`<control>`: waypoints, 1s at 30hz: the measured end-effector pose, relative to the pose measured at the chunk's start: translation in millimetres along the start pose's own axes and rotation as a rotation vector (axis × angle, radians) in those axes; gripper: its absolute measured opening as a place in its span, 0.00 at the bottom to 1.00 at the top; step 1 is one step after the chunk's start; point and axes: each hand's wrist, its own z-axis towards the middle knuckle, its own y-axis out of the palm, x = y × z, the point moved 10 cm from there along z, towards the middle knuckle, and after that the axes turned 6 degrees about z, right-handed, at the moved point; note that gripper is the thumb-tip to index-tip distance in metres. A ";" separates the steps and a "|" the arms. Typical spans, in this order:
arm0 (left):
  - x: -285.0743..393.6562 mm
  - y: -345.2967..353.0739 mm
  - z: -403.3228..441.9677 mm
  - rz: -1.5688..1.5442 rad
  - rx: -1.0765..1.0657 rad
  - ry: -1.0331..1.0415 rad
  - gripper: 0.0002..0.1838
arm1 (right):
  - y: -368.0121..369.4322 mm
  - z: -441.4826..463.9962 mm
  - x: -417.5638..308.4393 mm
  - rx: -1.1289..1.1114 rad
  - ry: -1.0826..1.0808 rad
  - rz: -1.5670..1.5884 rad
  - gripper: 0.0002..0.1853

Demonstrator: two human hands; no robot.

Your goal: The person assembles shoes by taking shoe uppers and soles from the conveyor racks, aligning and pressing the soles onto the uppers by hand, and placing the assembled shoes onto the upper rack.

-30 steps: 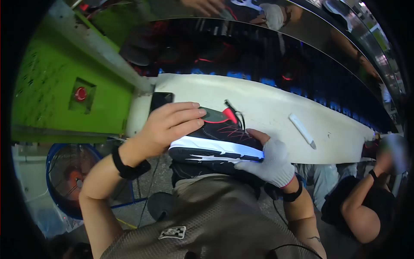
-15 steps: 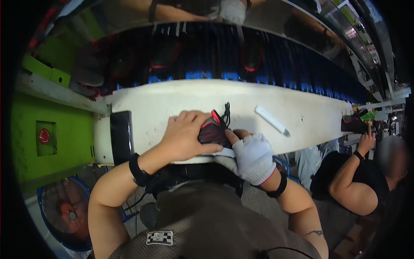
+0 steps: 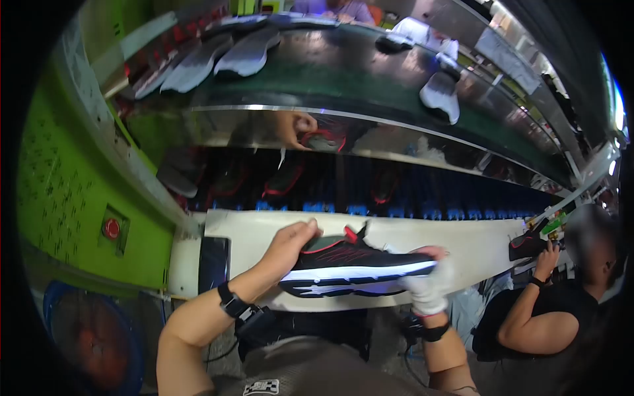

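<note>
Head view: one black shoe [image 3: 353,263], white midsole, red trim, held over the front edge of the counter [image 3: 475,241]; long axis roughly parallel to that edge, heel left, toe right, sole side tilted toward the wearer. It lies between both hands, neither nearer: bare left hand [image 3: 285,252] grasping the heel, gloved right hand [image 3: 428,288] grasping the toe. One dark flat panel [image 3: 214,264], counter's left end. Hidden: left fingers behind the heel, shoe's far side. Indistinct: right fingertips, blurred.
</note>
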 end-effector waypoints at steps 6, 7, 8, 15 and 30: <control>127.8 -51.3 -43.4 0.452 0.485 0.714 0.17 | -97.2 48.1 -270.7 0.532 -1.060 -0.188 0.21; 87.6 -48.8 -44.0 0.576 0.487 0.699 0.18 | -99.0 57.9 -292.1 0.671 -1.176 -0.332 0.23; 12.4 -50.1 -32.6 0.484 0.437 0.490 0.18 | -100.1 67.3 -311.2 0.842 -1.276 -0.473 0.25; -38.0 -6.8 -60.9 0.811 0.258 0.542 0.17 | 15.6 309.0 -358.2 0.546 -1.198 -0.945 0.36; -53.4 -18.2 -58.4 0.801 0.275 0.500 0.17 | 358.2 246.3 -251.8 -0.652 -0.658 -0.945 0.19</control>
